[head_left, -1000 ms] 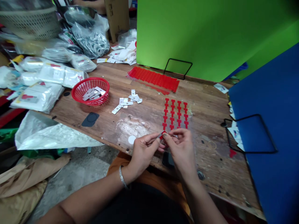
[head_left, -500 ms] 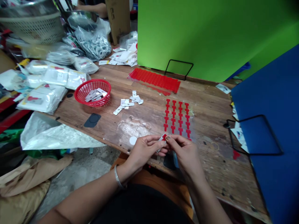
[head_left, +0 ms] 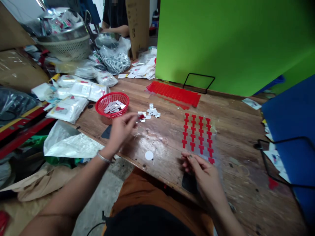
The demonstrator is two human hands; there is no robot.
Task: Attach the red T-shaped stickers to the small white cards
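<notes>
My left hand [head_left: 123, 129] pinches a small light strip with a red end [head_left: 141, 116]. It is held over a loose cluster of metallic-looking strips [head_left: 153, 111], to the right of a red plastic basket [head_left: 99, 106] with similar strips inside. My fingers partly hide the held strip. My right hand [head_left: 200, 167] is near the table's front edge, loosely curled with thumb and fingers together and nothing visible in it. Just beyond lies a clear sheet with rows of red T-shaped stickers [head_left: 193, 137]. A white round spot [head_left: 149, 155] shows on the table between my hands.
A stack of red sheets [head_left: 174, 93] lies by the green partition [head_left: 221, 42]. Black wire frames [head_left: 199, 76] stand at the partitions. Packed plastic bags [head_left: 81, 88] crowd the left, with a white colander [head_left: 66, 47] behind. Another person's arm [head_left: 120, 30] shows at the back.
My hands were together on the strip and its red piece. My left hand has carried the strip left toward the basket, while my right hand has let go. The view has shifted.
</notes>
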